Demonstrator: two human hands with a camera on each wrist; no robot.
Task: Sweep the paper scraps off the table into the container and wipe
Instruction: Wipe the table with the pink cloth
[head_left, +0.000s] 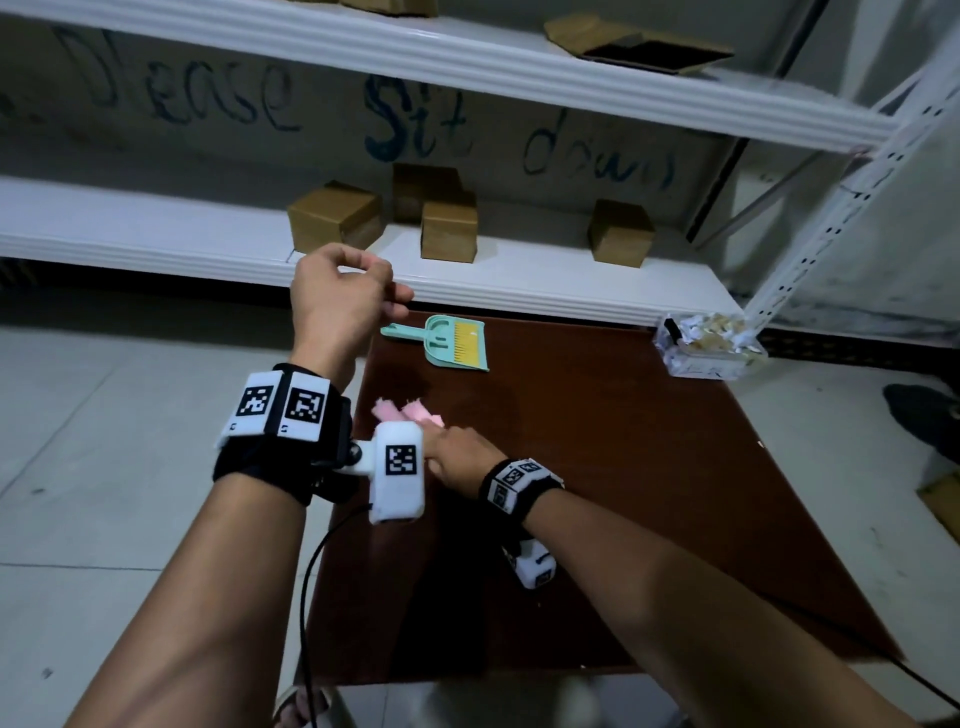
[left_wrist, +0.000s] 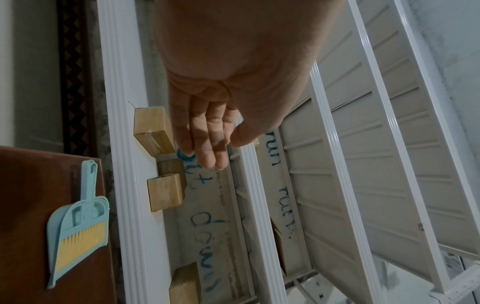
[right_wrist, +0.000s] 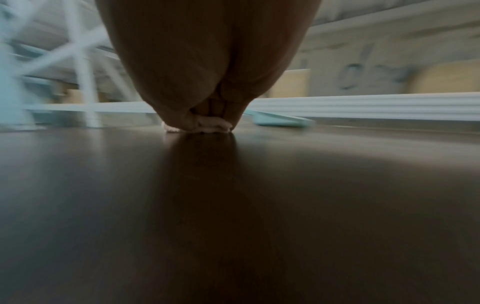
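Right hand: the right hand (head_left: 451, 457) lay low on the near-left part of the counter (head_left: 649, 493), fingers bunched over a pink cloth (head_left: 410, 411) and pressing it to the wood; the right wrist view showed the pale cloth (right_wrist: 207, 125) squeezed under the fingertips, touching the surface.
Left hand: the left hand (head_left: 340, 301) was raised off the counter above its left edge, holding nothing; in the left wrist view the fingers (left_wrist: 205, 139) ran nearly straight and close together, while the head view showed them loosely curled.
Counter surface: dark brown and glossy, with no paper scraps that I could make out on the visible part.
Dustpan and brush: the teal dustpan (head_left: 447, 343) with its yellow-bristled brush nested in it lay flat near the far edge, well apart from both hands.
Container: the clear container (head_left: 706, 351) sat at the far right corner, and crumpled paper scraps (head_left: 711, 330) were piled inside it.
Progress: sweeping looked finished, judging from the filled container and the parked tools; wiping appeared under way, with most of the counter probably left to cover.
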